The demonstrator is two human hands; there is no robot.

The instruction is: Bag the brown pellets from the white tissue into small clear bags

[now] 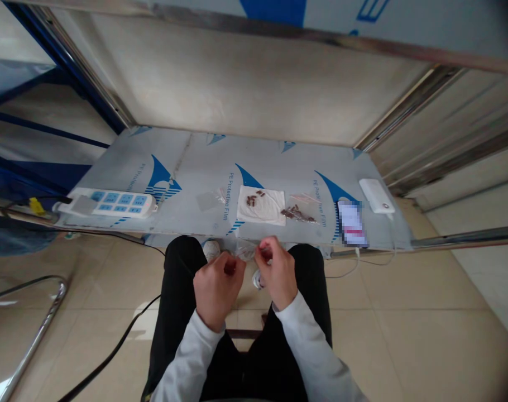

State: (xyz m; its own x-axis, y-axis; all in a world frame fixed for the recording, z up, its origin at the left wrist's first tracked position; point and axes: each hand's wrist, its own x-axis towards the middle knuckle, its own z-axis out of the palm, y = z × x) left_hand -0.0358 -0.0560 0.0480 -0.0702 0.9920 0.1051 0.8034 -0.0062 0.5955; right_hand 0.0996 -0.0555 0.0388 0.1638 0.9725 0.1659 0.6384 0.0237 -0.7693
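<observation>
Between my two hands, over my lap at the shelf's front edge, is a small clear plastic bag (246, 249). My left hand (219, 286) pinches its left side, fingers curled in. On the other side my right hand (277, 271) grips it between thumb and fingers. Just beyond lies a white cloth or tissue (271, 207) with several small brown pieces (251, 200) on it. A clear bag of brown pieces (299, 214) overlaps the cloth's right edge. To the left of the cloth rests a flat clear bag (210, 200), seemingly without contents.
A white power strip (124, 204) lies at the left of the film-covered metal shelf (195, 162). At the right are a phone (351, 223) and a white power bank (376, 195) with cables hanging over the edge. Another shelf (341, 33) is overhead.
</observation>
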